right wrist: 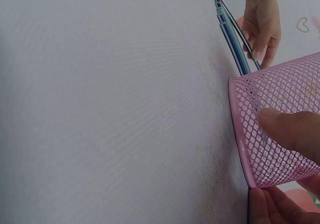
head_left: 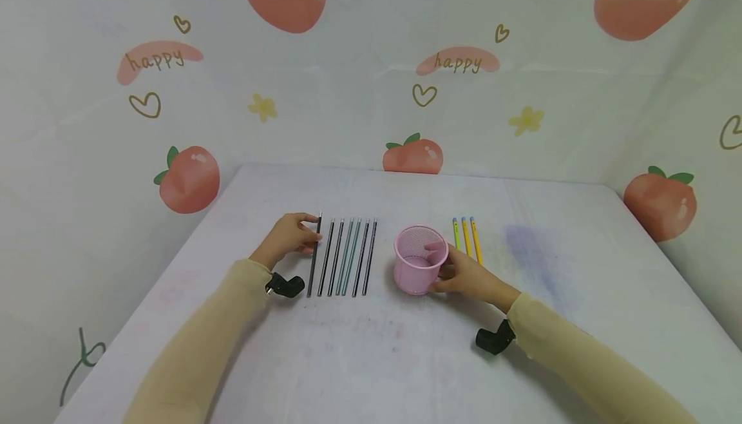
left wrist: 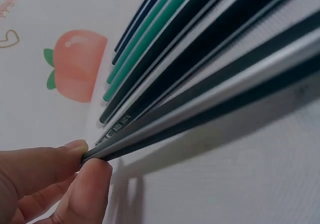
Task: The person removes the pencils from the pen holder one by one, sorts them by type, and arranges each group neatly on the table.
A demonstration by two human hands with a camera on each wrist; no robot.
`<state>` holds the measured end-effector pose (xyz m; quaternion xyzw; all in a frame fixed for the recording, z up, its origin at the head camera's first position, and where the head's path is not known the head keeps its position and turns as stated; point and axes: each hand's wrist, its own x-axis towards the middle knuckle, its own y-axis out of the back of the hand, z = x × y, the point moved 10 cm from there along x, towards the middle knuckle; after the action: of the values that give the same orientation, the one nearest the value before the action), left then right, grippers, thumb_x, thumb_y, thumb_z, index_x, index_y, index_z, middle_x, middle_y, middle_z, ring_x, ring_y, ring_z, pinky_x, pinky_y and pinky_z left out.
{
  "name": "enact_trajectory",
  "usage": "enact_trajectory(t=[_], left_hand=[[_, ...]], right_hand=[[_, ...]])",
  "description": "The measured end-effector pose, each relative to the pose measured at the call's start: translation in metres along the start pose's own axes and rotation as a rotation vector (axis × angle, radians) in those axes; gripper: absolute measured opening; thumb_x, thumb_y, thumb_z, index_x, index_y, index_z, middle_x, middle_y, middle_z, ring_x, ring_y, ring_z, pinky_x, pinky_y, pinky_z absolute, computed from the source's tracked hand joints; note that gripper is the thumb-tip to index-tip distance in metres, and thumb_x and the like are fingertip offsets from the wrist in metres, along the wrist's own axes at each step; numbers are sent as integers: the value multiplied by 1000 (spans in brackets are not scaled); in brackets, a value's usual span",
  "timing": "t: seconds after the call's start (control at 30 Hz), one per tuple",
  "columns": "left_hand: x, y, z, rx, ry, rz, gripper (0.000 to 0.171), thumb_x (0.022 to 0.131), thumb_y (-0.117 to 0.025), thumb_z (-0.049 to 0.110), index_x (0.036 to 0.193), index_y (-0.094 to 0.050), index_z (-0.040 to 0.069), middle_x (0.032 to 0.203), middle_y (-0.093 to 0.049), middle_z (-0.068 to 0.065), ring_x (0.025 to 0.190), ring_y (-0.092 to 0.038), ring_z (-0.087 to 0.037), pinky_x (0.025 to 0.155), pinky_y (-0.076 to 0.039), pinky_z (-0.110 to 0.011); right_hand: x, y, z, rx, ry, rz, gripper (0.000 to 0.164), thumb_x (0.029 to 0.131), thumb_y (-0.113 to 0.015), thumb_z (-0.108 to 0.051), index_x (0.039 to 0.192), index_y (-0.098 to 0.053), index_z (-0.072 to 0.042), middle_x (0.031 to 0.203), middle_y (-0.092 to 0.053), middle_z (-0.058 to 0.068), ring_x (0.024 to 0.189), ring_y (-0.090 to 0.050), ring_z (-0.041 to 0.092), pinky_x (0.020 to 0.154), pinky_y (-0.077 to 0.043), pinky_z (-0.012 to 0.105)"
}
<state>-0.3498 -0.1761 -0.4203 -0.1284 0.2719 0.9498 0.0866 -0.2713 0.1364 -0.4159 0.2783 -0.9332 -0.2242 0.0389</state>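
Note:
My left hand (head_left: 292,237) pinches a dark pencil (head_left: 313,266) near its far end, between thumb and fingers. In the left wrist view this pencil (left wrist: 215,94) runs at an angle to the others, and a shadow falls on the tablecloth beside it. Just to its right lie several more pencils in a row, dark ones and two teal pencils (head_left: 349,263). My right hand (head_left: 472,277) grips a pink mesh pen cup (head_left: 413,280) from its right side, with the thumb (right wrist: 292,131) against the mesh. The cup stands upright with its opening facing up; no pencils show inside.
Behind the right hand lie a green pencil (head_left: 456,234) and two yellow pencils (head_left: 476,240), their near ends partly hidden. A white cloth (head_left: 371,359) covers the table. A printed curtain (head_left: 348,102) hangs along the back and sides.

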Motion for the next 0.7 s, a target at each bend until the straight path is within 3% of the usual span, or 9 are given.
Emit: enact_trajectory(t=[0.53, 0.7], left_hand=[[5, -3, -2, 130, 27, -18, 56, 89, -69, 11, 139, -47, 3, 111, -59, -19, 57, -59, -7, 59, -55, -20], [7, -3, -2, 165, 42, -21, 55, 88, -71, 13, 137, -49, 6, 109, -59, -19, 55, -58, -7, 58, -54, -21]], right_hand=[[-1, 1, 0, 7, 3, 10, 78, 79, -76, -1, 143, -32, 6, 137, -47, 30, 121, -53, 42, 97, -51, 44], [0, 1, 1, 3, -10, 10, 78, 79, -76, -2, 143, -32, 3, 137, -47, 27, 120, -56, 37, 97, -52, 39]])
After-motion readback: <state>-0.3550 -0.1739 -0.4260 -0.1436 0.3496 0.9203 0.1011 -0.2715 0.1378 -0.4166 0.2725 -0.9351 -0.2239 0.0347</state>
